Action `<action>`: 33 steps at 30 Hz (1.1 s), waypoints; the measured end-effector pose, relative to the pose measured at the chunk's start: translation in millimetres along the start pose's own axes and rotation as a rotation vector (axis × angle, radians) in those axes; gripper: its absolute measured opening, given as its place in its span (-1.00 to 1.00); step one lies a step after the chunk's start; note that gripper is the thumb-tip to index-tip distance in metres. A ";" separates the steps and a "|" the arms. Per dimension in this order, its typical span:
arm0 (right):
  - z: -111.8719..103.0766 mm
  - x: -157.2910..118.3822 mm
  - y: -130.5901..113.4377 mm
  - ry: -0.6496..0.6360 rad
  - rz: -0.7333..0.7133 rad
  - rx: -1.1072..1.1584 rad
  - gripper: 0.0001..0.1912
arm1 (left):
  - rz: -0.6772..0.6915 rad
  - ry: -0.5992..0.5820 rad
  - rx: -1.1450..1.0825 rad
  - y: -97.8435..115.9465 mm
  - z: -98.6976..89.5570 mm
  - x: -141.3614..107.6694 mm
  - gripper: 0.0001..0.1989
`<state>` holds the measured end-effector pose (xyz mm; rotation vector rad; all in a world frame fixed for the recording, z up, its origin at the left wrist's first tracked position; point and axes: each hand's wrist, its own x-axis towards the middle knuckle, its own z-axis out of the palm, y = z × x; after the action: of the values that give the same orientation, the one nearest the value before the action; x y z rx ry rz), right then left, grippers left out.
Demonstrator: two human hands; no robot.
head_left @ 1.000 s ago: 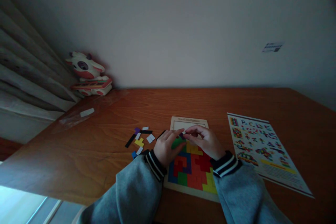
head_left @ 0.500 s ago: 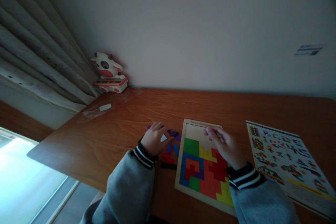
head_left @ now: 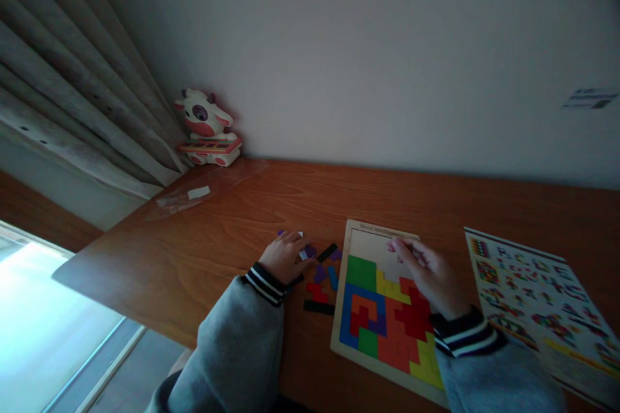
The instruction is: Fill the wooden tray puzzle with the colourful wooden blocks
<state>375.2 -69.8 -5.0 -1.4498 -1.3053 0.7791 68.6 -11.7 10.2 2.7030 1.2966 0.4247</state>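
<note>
A wooden puzzle board (head_left: pixel 340 310) lies on the table, its lower part filled with green, blue, red, orange and yellow pieces and its top part bare. Left of it is a loose pile with a black piece (head_left: pixel 318 307), a red piece (head_left: pixel 317 293), a blue piece (head_left: pixel 332 277) and purple ones. My left hand (head_left: pixel 285 258) rests over the pile's left side, fingers apart, touching or just above pieces. Above the board's upper right hovers my right hand (head_left: pixel 420 266), thumb and fingertips pressed together; anything between them is too small to make out.
A printed pattern sheet (head_left: pixel 537 303) lies right of the board. At the table's back left stand a cow toy (head_left: pixel 208 129) and clear plastic wrap (head_left: pixel 174 203). A curtain (head_left: pixel 87 90) hangs on the left, against the wall.
My left hand has shifted slightly left relative to the pile and sits lower over it, uncovering more pieces. My right hand stays over the board. The view has turned slightly.
</note>
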 end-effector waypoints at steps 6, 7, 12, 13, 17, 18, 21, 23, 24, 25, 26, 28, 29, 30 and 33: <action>0.4 -0.2 -2.0 0.009 0.003 0.015 -0.57 | 0.156 0.013 -0.075 4.7 -6.0 -2.2 -0.72; 0.3 -0.2 -2.2 0.005 0.007 0.011 -0.57 | 0.206 -0.012 -0.110 5.9 -6.0 -2.4 -0.74; -0.5 -0.2 -1.3 -0.014 0.025 0.007 -0.59 | 0.311 -0.098 -0.151 12.6 -1.6 -4.0 -0.74; -0.5 -0.3 -1.0 -0.017 0.024 0.008 -0.59 | 0.306 -0.105 -0.144 13.5 -0.8 -4.1 -0.76; 0.0 -1.3 0.3 -0.023 0.025 0.017 -0.59 | 0.316 -0.117 -0.169 14.9 0.9 -4.0 -0.78; 0.1 -1.5 0.6 -0.025 0.025 0.019 -0.59 | 0.320 -0.109 -0.182 14.8 1.2 -3.9 -0.76; -0.3 -1.5 1.9 -0.031 0.023 0.016 -0.59 | 0.316 -0.079 -0.212 14.1 2.3 -3.8 -0.72; -1.1 -1.2 2.9 -0.043 0.019 0.002 -0.59 | 0.306 -0.081 -0.223 13.6 3.2 -4.0 -0.69; -1.4 -1.0 3.3 -0.050 0.016 -0.005 -0.59 | 0.301 -0.086 -0.229 13.3 3.6 -4.0 -0.69; -1.7 -0.8 3.7 -0.057 0.013 -0.011 -0.59 | 0.297 -0.094 -0.236 13.1 4.0 -4.0 -0.69; -2.0 -0.6 4.0 -0.061 0.009 -0.017 -0.60 | 0.293 -0.101 -0.244 12.7 4.4 -4.0 -0.70; -2.1 -0.3 4.5 -0.066 0.000 -0.021 -0.60 | 0.280 -0.109 -0.263 12.0 5.4 -3.6 -0.72; -2.0 -0.2 4.7 -0.068 -0.004 -0.022 -0.60 | 0.273 -0.110 -0.271 11.6 6.1 -3.3 -0.73; -1.9 -0.1 4.9 -0.068 -0.008 -0.021 -0.60 | 0.267 -0.109 -0.279 11.3 6.7 -3.0 -0.74; -1.6 0.0 5.6 -0.068 -0.012 -0.017 -0.61 | 0.267 -0.095 -0.300 11.2 8.7 -2.2 -0.72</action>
<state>378.5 -69.8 -9.8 -1.4380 -1.3738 0.8175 78.2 -20.3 3.9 2.6057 0.7785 0.4675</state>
